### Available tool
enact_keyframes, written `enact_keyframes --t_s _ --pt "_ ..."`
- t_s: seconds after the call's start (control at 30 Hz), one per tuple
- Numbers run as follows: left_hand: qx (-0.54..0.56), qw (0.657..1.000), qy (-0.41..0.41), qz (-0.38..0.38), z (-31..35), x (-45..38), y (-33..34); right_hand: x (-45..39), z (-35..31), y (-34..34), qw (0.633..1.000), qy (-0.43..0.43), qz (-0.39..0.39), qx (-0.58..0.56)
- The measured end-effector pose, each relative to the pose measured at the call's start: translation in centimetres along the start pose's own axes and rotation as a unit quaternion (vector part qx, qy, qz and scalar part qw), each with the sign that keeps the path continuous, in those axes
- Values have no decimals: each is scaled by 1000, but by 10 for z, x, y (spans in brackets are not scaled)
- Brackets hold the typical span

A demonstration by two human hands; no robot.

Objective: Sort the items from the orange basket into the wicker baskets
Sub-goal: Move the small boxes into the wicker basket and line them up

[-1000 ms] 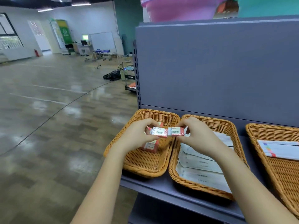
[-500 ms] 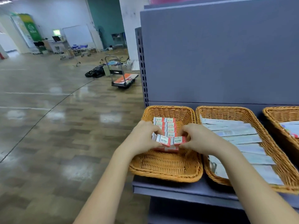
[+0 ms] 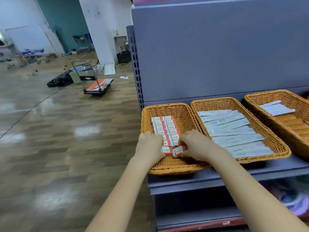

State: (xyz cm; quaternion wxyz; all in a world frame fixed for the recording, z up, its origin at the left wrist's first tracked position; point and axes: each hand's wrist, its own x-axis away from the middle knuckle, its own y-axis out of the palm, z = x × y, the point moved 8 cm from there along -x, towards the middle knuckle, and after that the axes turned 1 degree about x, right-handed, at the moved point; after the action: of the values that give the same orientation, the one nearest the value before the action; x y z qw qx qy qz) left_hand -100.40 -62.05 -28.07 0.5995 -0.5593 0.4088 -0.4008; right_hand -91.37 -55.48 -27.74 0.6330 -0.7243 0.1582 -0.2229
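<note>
Lowering since earlier: left hand (image 3: 150, 144), right hand (image 3: 194, 144) each pinch small box (image 3: 166, 150) onto wicker basket (image 3: 187, 113) floor.

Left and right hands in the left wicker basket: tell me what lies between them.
In the head view, two small red-and-white boxes lie side by side between the left hand and the right hand, at the near end of the rows in the left wicker basket.

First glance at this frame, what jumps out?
Both hands meet low in the leftmost wicker basket at the shelf's end: the left hand and right hand each set a small red-and-white box at the near end of two neat columns of identical boxes. The middle basket holds overlapping long pale packets. Out on the glossy floor, a platform cart stands beside a black bag.
</note>
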Motion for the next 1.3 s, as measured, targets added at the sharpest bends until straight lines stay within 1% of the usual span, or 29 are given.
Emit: enact_keyframes --t_s 0.13,0.3,0.43,0.53,0.7,1.07,1.2,1.3 --pt "-23 999 -2 22 1 2 1 0 1 2 1000 14 19 13" --pt "-34 999 1 31 3 5 1 0 -1 0 999 27 46 0" --pt "-31 999 3 33 6 6 -1 0 -2 0 999 26 43 -12" --pt "-20 999 3 24 6 4 1 -1 -2 0 999 20 33 -31" --pt "33 999 -20 -9 6 2 8 -2 0 4 999 18 36 -18" --pt "41 999 -23 11 10 6 0 -8 0 10 998 20 58 11" --pt "46 999 -26 -13 10 4 4 -12 -1 12 997 20 73 10" --pt "55 997 -24 -42 10 1 6 -13 -2 13 998 14 57 6"
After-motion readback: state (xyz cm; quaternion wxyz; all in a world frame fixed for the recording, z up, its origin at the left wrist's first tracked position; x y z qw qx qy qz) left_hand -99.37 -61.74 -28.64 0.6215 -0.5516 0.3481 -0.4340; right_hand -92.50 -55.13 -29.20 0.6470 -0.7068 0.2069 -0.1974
